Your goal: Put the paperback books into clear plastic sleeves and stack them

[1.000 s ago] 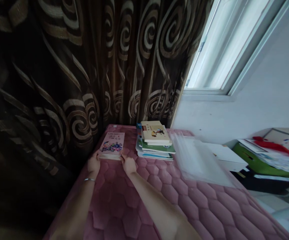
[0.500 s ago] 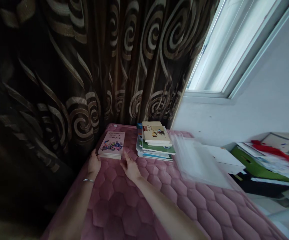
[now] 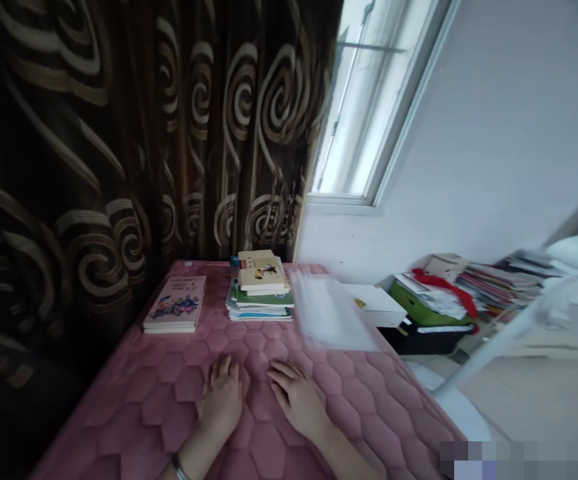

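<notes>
Both hands rest palm down over the pink quilted table cover (image 3: 263, 433), holding nothing. My left hand (image 3: 221, 397), with a bracelet at the wrist, has its fingers stretched forward. To its right, my right hand (image 3: 299, 397) lies with fingers extended and the thumb apart. Beyond the left hand, at the far left, sits a short stack of pink-covered books (image 3: 176, 303) with a cartoon picture on top. Straight ahead is a taller pile of books and booklets (image 3: 261, 300), a cream book (image 3: 261, 272) uppermost. Neither hand touches the books.
Clear plastic sheets (image 3: 336, 313) lie right of the taller pile. Past the right edge are a white box (image 3: 376, 305), a green container of papers (image 3: 426, 303) and a white stand fan (image 3: 499, 333). A dark patterned curtain (image 3: 209, 133) hangs behind and at left.
My hands have left the sides of the pink-covered books and come back toward me, onto the cover. The view has turned right, bringing the fan into sight.
</notes>
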Action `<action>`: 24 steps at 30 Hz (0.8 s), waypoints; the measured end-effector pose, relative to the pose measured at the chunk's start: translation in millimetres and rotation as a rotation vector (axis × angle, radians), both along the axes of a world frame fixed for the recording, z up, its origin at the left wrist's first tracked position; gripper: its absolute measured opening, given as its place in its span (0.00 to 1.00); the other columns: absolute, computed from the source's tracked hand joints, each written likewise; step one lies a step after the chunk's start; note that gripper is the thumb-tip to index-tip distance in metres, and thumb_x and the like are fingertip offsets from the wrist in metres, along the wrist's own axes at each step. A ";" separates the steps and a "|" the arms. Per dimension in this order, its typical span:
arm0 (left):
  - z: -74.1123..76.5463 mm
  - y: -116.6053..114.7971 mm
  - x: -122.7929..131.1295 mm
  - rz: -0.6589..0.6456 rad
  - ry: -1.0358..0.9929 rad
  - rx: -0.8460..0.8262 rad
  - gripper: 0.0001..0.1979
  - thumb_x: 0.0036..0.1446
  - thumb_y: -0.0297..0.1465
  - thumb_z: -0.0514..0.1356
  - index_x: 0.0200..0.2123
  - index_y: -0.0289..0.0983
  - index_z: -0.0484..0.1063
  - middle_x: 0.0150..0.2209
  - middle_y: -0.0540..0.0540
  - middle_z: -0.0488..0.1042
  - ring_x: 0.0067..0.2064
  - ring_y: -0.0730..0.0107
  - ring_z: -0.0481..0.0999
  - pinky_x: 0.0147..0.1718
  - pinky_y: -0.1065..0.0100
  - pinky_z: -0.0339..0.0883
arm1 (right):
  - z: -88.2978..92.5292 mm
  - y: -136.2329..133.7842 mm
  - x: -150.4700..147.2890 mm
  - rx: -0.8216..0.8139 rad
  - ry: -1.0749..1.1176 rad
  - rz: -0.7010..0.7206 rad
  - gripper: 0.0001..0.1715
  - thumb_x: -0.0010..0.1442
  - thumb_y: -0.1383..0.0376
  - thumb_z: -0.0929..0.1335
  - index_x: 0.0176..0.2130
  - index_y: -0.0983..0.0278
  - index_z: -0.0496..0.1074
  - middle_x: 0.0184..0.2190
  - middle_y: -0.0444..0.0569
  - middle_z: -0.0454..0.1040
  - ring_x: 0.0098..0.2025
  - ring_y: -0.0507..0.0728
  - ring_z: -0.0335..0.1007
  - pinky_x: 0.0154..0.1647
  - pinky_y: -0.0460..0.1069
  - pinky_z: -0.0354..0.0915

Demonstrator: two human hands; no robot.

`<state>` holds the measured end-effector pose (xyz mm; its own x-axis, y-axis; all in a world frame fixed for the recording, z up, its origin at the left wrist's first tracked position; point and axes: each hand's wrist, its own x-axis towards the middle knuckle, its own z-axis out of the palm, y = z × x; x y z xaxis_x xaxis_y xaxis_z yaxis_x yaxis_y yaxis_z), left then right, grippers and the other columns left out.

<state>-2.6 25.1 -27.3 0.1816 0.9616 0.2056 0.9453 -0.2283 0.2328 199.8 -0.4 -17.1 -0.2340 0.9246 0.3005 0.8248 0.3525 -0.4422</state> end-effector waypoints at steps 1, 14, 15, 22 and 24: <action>-0.7 -1.8 7.7 -0.007 -0.004 0.007 0.20 0.59 0.25 0.50 0.52 0.35 0.71 0.60 0.36 0.67 0.61 0.52 0.64 0.57 0.52 0.61 | 0.7 0.5 -1.0 0.004 0.014 -0.004 0.21 0.63 0.68 0.60 0.51 0.56 0.74 0.55 0.47 0.71 0.59 0.58 0.63 0.62 0.58 0.58; -4.6 -1.5 -2.3 -0.053 -0.035 0.052 0.21 0.60 0.32 0.50 0.54 0.38 0.70 0.61 0.41 0.66 0.61 0.56 0.64 0.56 0.53 0.62 | 6.8 25.2 41.5 0.173 0.417 -0.297 0.16 0.61 0.65 0.61 0.41 0.62 0.76 0.38 0.50 0.78 0.41 0.57 0.74 0.45 0.52 0.69; -5.1 -1.1 -2.4 -0.055 -0.044 0.051 0.21 0.60 0.32 0.50 0.54 0.38 0.70 0.61 0.42 0.66 0.61 0.56 0.64 0.56 0.53 0.61 | 9.7 33.7 56.9 0.199 0.428 -0.415 0.17 0.61 0.64 0.60 0.41 0.63 0.75 0.35 0.51 0.78 0.37 0.58 0.74 0.42 0.52 0.70; -8.4 -1.0 -6.0 -0.075 -0.119 0.037 0.20 0.61 0.32 0.51 0.54 0.39 0.70 0.61 0.41 0.65 0.62 0.57 0.62 0.56 0.52 0.60 | 9.2 86.5 139.1 0.178 0.184 -0.658 0.24 0.54 0.68 0.63 0.50 0.71 0.71 0.50 0.61 0.73 0.53 0.63 0.69 0.56 0.57 0.62; -7.3 -1.3 -6.0 -0.083 -0.124 0.034 0.20 0.61 0.32 0.51 0.54 0.39 0.70 0.61 0.41 0.65 0.62 0.57 0.62 0.57 0.51 0.59 | 3.4 92.9 141.0 0.148 0.162 -0.634 0.26 0.56 0.65 0.63 0.53 0.73 0.69 0.51 0.62 0.73 0.54 0.63 0.68 0.57 0.56 0.62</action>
<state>-8.5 23.7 -34.5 0.2317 0.9365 0.2633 0.8874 -0.3144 0.3372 340.8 92.5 -13.7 0.3998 0.8144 0.4206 0.8197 -0.1123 -0.5617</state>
